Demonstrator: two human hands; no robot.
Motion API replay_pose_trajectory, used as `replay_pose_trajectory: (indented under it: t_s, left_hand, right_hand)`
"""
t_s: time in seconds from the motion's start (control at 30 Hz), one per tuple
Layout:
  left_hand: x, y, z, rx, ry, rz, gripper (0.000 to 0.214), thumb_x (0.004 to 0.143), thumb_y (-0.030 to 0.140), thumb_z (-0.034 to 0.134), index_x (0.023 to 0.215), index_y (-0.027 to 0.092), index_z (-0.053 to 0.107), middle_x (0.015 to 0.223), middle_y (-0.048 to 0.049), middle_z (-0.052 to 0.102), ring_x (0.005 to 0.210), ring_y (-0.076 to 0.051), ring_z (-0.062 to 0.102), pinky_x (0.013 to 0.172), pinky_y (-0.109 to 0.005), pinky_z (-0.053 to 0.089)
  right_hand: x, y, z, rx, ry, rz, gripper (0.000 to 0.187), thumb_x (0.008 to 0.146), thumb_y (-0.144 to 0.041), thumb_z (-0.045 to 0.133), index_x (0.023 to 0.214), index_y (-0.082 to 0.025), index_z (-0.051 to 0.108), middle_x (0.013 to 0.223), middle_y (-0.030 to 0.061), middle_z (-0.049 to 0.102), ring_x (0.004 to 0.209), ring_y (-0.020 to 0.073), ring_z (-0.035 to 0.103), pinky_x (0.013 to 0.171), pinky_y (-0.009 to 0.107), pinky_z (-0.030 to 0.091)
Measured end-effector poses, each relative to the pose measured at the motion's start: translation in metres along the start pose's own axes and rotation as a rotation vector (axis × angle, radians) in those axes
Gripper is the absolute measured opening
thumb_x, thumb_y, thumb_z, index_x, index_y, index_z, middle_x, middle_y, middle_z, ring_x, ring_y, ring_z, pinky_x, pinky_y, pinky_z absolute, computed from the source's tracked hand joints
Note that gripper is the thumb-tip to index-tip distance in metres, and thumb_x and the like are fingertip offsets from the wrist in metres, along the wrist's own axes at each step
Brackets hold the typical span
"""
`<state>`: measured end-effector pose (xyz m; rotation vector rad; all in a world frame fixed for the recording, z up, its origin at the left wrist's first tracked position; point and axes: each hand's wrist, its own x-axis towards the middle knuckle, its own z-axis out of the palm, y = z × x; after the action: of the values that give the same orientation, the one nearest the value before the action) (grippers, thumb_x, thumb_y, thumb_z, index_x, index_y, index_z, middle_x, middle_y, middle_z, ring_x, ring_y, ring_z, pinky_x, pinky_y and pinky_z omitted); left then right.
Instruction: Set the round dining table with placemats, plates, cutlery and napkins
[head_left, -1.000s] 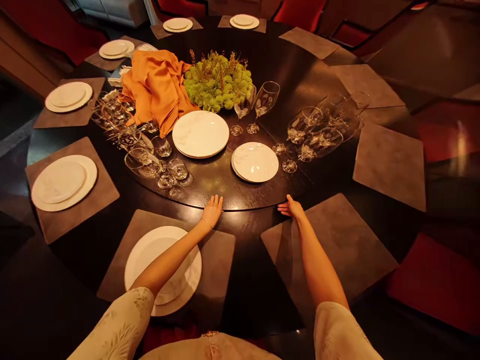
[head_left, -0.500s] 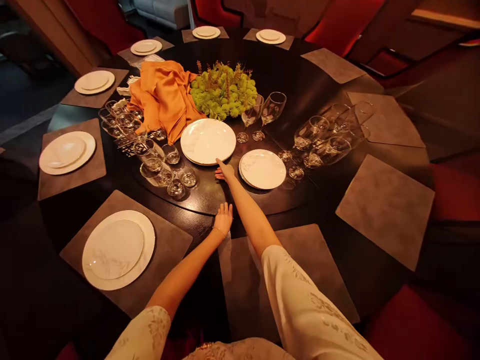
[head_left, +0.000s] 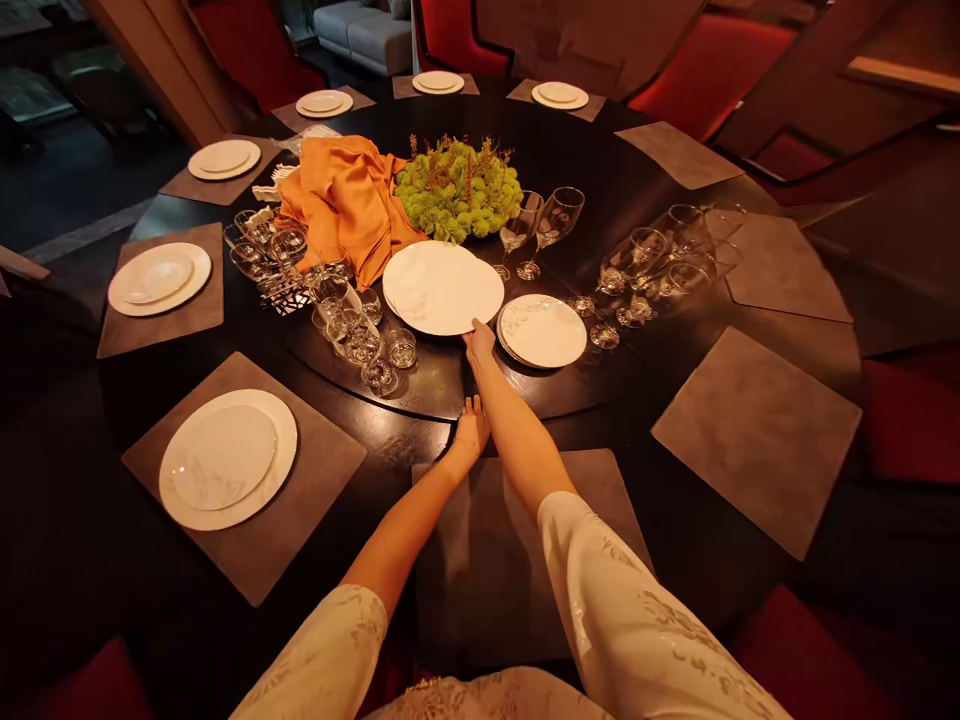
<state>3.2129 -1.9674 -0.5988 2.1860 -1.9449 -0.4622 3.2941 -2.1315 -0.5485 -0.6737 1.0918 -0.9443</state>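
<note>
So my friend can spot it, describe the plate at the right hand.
On the round table, find the greenery. Just nearer the person is the large white plate, right hand at its rim, wider than the small plates beside it.

Right hand [head_left: 481, 345]: your thumb lies over the near rim of the large white plate [head_left: 439, 288].
Left hand [head_left: 472, 428]: yours is at the near edge of the turntable [head_left: 431, 385].
Smaller plates [head_left: 546, 332]: stacked, just right of your right hand.
Orange cloth [head_left: 341, 200]: heaped beyond the large plate, beside the green centrepiece [head_left: 461, 190].
Placemat [head_left: 480, 600]: beneath your forearms.
</note>
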Motion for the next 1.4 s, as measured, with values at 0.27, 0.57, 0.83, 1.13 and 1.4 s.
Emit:
replay_pose_trajectory:
  t_s: [0.27,0.57,0.83,1.13,1.4]
  left_hand:
    - [-0.014,0.013,-0.021,-0.456,0.137,-0.27,0.048,0.078,0.009,0.05,0.126,0.008,0.046,0.139,-0.0193,0.035,0.132,-0.032,0.025,0.102,-0.051,0.03]
    - [-0.1,0.015,-0.064,-1.174,0.19,-0.319,0.058,0.094,0.042,0.012,0.127,0.008,0.044,0.11,-0.0137,0.062,0.1,-0.022,0.06,0.084,-0.037,0.049]
    - [-0.221,0.073,-0.007,-1.574,0.492,-0.731,0.05,0.089,0.044,0.035,0.121,0.009,0.048,0.123,-0.0146,0.055,0.109,-0.022,0.055,0.091,-0.034,0.047]
    - [-0.258,0.093,0.067,-1.345,0.555,-1.018,0.045,0.092,0.037,0.025,0.12,0.009,0.048,0.121,-0.0148,0.056,0.104,-0.016,0.057,0.085,-0.027,0.048]
    - [-0.259,0.078,0.065,-1.165,0.281,-1.064,0.019,0.079,0.024,0.05,0.074,0.01,0.061,0.054,0.0,0.056,0.054,-0.013,0.056,0.057,-0.028,0.051]
  right_hand:
    - [-0.079,-0.05,-0.114,0.025,-0.015,-0.118,0.005,0.071,-0.016,0.055,0.071,-0.016,0.05,0.061,-0.0038,0.057,0.061,0.0061,0.056,0.059,0.016,0.05]
    - [-0.175,-0.157,-0.292,-0.238,-0.101,-0.221,0.016,0.072,-0.026,0.063,0.068,-0.011,0.059,0.061,0.0007,0.061,0.056,0.0111,0.057,0.052,0.021,0.048]
    - [-0.187,-0.095,-0.295,-0.424,-0.365,0.277,0.024,0.075,-0.033,0.065,0.073,-0.009,0.062,0.06,0.0042,0.064,0.052,0.0129,0.058,0.048,0.022,0.047]
    - [-0.236,-0.008,-0.405,-0.551,-0.407,0.508,0.035,0.072,-0.009,0.049,0.104,-0.021,0.055,0.078,-0.0001,0.064,0.062,0.009,0.06,0.058,0.022,0.052]
    - [-0.219,-0.007,-0.438,-0.595,-0.41,0.432,0.04,0.069,-0.009,0.051,0.106,-0.02,0.058,0.073,-0.0026,0.064,0.06,0.0074,0.057,0.062,0.024,0.053]
